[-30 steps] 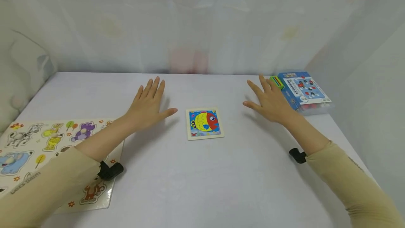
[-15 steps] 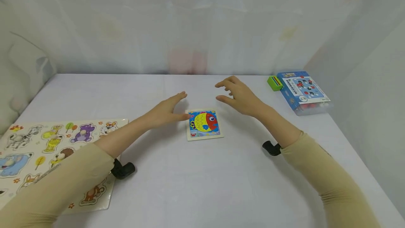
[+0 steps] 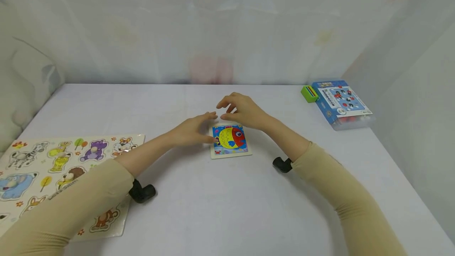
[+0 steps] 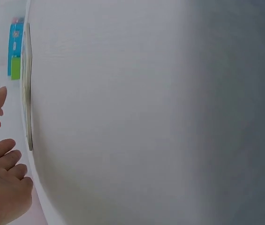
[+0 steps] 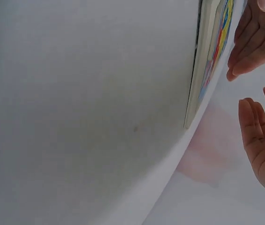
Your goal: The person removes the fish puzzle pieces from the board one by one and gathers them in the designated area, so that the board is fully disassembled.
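A small square fish puzzle (image 3: 231, 140) in a pale frame lies flat on the white table, its yellow and red fish facing up. My left hand (image 3: 192, 131) hovers at its left side, fingers extended and thumb tip over the left edge. From the far side my right hand (image 3: 245, 110) leans over the upper edge with loosely bent fingers and nothing between them. The fingertips of both hands almost meet above the puzzle's upper left corner. Both wrist views show the puzzle edge-on, as a thin board (image 4: 27, 93) on the left and a brighter layered side (image 5: 207, 65) on the right.
A large animal puzzle board (image 3: 117, 218) lies at the left, partly under the left forearm. At the back right a blue box (image 3: 343, 104) with a clear end stands beside a small green block (image 3: 309, 94). A pale curtain (image 3: 142, 31) hangs behind the table.
Both hands have come inward from wide apart with spread fingers to the fish puzzle. The right hand has travelled left and its fingers have bent. The puzzle stays in place.
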`<state>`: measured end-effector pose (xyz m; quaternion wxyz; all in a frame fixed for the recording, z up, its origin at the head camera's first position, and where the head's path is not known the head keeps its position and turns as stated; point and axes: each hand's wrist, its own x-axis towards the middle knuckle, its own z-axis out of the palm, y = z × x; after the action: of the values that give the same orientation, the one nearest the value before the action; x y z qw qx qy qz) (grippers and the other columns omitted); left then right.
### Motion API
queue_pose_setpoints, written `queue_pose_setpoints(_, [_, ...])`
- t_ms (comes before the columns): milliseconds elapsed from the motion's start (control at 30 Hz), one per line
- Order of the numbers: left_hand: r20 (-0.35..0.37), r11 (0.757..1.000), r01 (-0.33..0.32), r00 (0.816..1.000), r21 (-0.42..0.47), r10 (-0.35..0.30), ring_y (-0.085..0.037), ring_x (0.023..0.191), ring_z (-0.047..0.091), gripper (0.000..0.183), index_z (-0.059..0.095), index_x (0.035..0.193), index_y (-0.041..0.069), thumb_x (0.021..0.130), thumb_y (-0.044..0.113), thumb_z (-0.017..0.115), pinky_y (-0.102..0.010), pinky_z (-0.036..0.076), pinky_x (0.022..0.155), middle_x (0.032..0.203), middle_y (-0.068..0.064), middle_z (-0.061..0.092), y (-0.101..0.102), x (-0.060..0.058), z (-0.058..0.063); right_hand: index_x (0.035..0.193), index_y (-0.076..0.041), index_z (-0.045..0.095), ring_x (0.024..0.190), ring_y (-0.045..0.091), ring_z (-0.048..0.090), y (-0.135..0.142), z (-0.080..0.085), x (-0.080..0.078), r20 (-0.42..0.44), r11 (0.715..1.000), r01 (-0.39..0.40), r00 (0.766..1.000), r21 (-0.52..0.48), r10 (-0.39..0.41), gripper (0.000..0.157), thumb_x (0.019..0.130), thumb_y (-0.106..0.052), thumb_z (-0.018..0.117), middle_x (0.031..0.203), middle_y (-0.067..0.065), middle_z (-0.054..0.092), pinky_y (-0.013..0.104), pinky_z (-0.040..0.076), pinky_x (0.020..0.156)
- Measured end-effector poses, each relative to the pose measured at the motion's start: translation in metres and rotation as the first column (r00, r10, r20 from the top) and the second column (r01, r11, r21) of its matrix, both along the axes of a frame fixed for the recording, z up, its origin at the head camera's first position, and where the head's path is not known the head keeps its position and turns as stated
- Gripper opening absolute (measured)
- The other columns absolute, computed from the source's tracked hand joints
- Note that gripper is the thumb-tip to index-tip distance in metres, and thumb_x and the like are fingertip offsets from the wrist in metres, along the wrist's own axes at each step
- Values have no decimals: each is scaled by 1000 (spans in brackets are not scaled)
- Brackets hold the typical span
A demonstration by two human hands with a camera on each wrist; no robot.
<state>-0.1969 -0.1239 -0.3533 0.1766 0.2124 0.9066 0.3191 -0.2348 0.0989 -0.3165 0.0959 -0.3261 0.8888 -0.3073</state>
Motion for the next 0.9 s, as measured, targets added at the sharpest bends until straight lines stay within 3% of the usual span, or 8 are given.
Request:
queue_pose_setpoints(333, [-17,999,33,999,-1,-33,-36,154,20,75,42,149,18,85,37,74,-63,22,122,164,-11,28,-6,-1,-10,114,-11,68,94,19,65,-10,-9,-4,77,999,-21,997,30,19,23,93,-20,68,107,4,69,27,57,84])
queue_pose_setpoints(600, [-34,999,39,999,32,-38,-37,156,12,75,42,149,17,84,35,76,-63,10,125,162,-5,35,-8,0,-14,107,-15,70,86,17,61,-11,-21,-6,108,995,-57,993,81,48,18,90,-20,73,95,2,68,20,53,73])
queue_pose_setpoints(900, [-44,999,19,999,44,-17,-35,156,16,71,48,143,21,82,37,78,-66,15,122,162,-1,34,-8,-2,-16,107,-17,70,85,16,58,-12,-28,-6,121,991,-80,990,111,66,21,88,-23,75,95,1,66,20,50,73])
